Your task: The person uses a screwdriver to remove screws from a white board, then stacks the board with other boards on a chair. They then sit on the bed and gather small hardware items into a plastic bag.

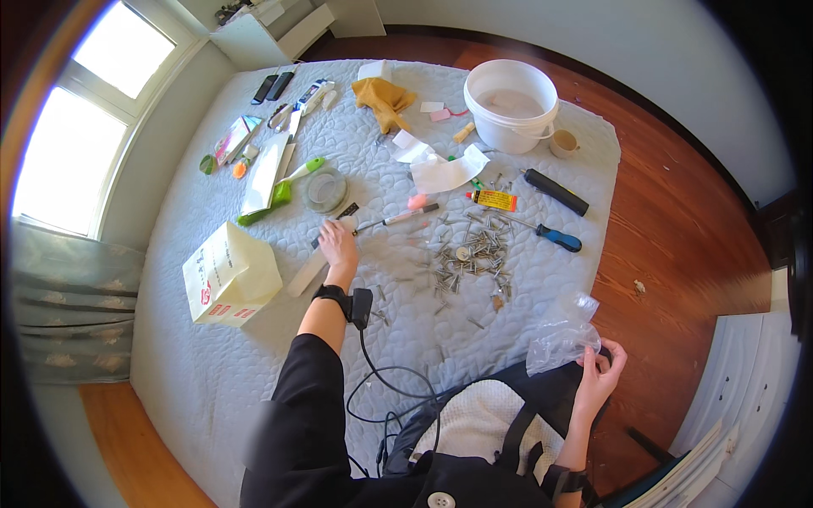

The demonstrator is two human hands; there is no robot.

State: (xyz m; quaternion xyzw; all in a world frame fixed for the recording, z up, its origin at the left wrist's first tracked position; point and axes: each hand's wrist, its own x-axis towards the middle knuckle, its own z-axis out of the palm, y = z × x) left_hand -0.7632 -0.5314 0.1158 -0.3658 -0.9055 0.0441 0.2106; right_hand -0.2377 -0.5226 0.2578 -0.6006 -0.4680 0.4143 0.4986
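We look down from the person's head through a wide fisheye lens, facing forward over the bed. We sit above the left hand and right hand, taking in the window leftward and floor rightward.

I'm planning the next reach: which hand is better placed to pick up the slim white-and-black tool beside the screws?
Probably the left hand: it lies close to the near end of the slim tool. The right hand is farther off and holds a clear plastic bag.
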